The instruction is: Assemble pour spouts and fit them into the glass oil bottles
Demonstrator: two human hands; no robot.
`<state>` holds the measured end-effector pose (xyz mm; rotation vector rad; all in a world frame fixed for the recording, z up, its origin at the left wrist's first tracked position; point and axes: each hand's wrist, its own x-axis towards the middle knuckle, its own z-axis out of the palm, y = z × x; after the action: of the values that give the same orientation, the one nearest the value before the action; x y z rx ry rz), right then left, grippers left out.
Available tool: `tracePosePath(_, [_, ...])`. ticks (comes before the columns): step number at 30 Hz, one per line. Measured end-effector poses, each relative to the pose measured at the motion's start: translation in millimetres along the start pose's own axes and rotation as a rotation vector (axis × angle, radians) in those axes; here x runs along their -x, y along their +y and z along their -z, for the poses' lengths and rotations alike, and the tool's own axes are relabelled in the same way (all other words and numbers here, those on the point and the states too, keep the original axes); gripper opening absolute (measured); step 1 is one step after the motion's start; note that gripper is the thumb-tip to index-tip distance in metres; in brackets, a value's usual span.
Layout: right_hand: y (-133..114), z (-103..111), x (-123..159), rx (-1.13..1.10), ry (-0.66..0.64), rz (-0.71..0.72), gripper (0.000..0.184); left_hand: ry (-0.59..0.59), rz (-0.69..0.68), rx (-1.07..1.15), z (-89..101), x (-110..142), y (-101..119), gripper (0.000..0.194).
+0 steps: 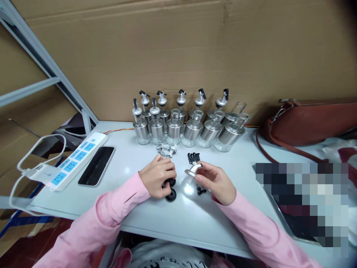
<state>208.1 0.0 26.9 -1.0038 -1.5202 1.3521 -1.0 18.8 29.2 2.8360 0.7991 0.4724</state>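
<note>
My right hand [216,180] grips a silver pourer spout [192,172] between thumb and fingers, its flat round base tilted to the left. My left hand [158,175] is closed, fingers curled over a black ring-shaped stopper [170,182]. Just below it, another black stopper [171,195] lies on the table. Small black pieces [201,191] lie under my right hand. Beyond the hands are a row of black levers [193,158] and a pile of silver parts [166,150].
Several glass bottles with steel sleeves [193,129] stand at the back; some carry pourers [181,97], others have bare necks. At left lie a phone [97,166] and a power strip [80,160]. A brown bag [312,121] and a pixelated patch occupy the right.
</note>
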Motion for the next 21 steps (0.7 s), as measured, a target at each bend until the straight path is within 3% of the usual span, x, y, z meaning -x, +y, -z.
tracePosePath(4, [1.7,0.7,-0.4,-0.025,0.011,0.026,0.034,0.072,-0.002,0.022,2.9,-1.8,2.7,0.023])
tracePosePath(13, [3.0,1.9,1.1,-0.064,-0.030,-0.038,0.039,0.357,0.129,0.029,1.7,-4.1,5.7,0.016])
tracePosePath(21, [4.9,-0.7,3.4,-0.156,-0.083,-0.087,0.045,0.389,0.138,0.148,-2.4,-3.9,9.7,0.014])
